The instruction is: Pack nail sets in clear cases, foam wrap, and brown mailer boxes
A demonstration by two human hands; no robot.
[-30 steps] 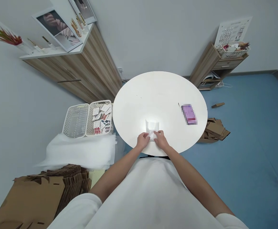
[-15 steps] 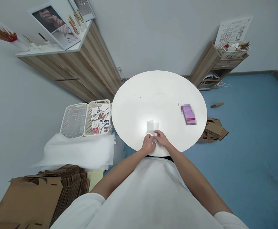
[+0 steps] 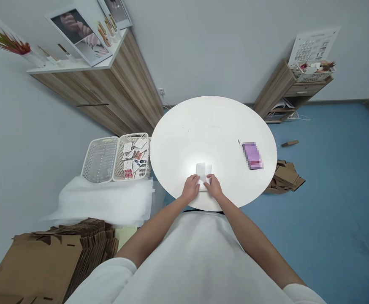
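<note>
A small folded white foam sheet (image 3: 200,169), thin and slightly see-through, lies near the front edge of the round white table (image 3: 210,114). My left hand (image 3: 190,188) grips its left side, the thumb and fingertips on the foam. On the opposite side, my right hand (image 3: 214,186) has its thumb and fingers on the right edge. Two upright flaps of the sheet show beyond my fingers. Whether anything lies inside the fold, I cannot tell.
A blurred purple item (image 3: 252,155) lies on the table's right. To the left are a white basket (image 3: 116,169) of small cards, a clear-filled basket (image 3: 85,162), stacked foam sheets (image 3: 105,200) and flattened cardboard boxes (image 3: 39,261). More cardboard (image 3: 286,175) sits right of the table.
My hands, close together over the foam before, have moved apart to its left and right sides. More of the sheet between them now shows. The view has shifted slightly.
</note>
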